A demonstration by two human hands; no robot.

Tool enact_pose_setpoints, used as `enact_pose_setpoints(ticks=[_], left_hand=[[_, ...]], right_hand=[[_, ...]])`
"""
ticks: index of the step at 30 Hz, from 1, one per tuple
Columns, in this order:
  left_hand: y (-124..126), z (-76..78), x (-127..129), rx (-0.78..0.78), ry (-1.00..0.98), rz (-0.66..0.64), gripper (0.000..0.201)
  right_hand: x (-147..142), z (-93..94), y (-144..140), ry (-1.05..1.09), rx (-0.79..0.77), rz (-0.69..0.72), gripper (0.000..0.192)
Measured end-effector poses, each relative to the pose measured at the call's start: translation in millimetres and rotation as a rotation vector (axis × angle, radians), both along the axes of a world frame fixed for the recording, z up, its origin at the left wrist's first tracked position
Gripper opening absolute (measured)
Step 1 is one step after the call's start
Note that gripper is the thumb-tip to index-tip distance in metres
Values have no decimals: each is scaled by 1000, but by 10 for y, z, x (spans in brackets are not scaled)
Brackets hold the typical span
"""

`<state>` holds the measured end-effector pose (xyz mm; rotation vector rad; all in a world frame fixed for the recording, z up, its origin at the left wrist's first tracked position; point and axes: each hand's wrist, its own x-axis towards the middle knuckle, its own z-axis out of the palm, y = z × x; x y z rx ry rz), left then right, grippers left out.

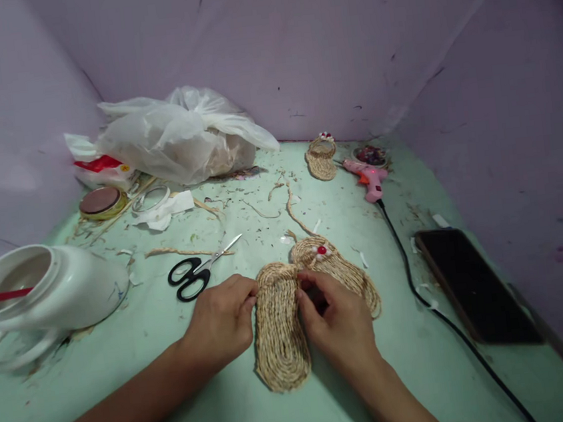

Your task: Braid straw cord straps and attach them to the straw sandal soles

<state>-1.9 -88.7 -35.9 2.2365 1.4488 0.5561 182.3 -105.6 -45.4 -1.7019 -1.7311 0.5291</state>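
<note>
A small slipper of coiled, braided straw cord [281, 338] lies in front of me, with a strap across its upper end. My left hand [225, 319] grips its left edge near the strap, fingers closed. On the opposite edge, my right hand [340, 312] pinches the slipper by the strap's right end; its fingertips are partly hidden. A second straw slipper [351, 274], decorated with a red bead [321, 250] and white ones, lies behind my right hand. Scissors [200, 273] with black handles rest, blades apart, beyond my left hand.
A pink glue gun [369, 178] stands at the back right, its black cord [411, 271] running forward beside a phone [478, 287]. A white jug [82, 282] lies on the left. Farther back are a plastic bag [183, 137], a tape roll [102, 203] and a tiny straw slipper [321, 161].
</note>
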Motion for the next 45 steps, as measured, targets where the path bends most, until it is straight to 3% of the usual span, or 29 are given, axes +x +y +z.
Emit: enact_pose_setpoints(ticks=[10,15,24,32,39,42,45], left_hand=[[25,-5,13,-20,6,-6,19],[7,28,11,-31,33,-9,21],[-33,33,5,99,74,-12,19],[-7,-15,2,105,2,-52,21],[2,-47,-29,71,-65,-36,19],[1,-41,-20,60,-66,-18,17],[6,-35,5,51,-29,19,14]], right_hand=[[19,-61,-29,120,76,-9,18],[22,-77,-34,121,20,4,18],[-1,-61,-27,162,-39,-27,20],[-65,50,0,548,-283,-117,32],[-108,64,-1,798,-301,-53,26],[-110,-2,17,688,-238,-74,28],[-104,-31,17,375,-57,-92,25]])
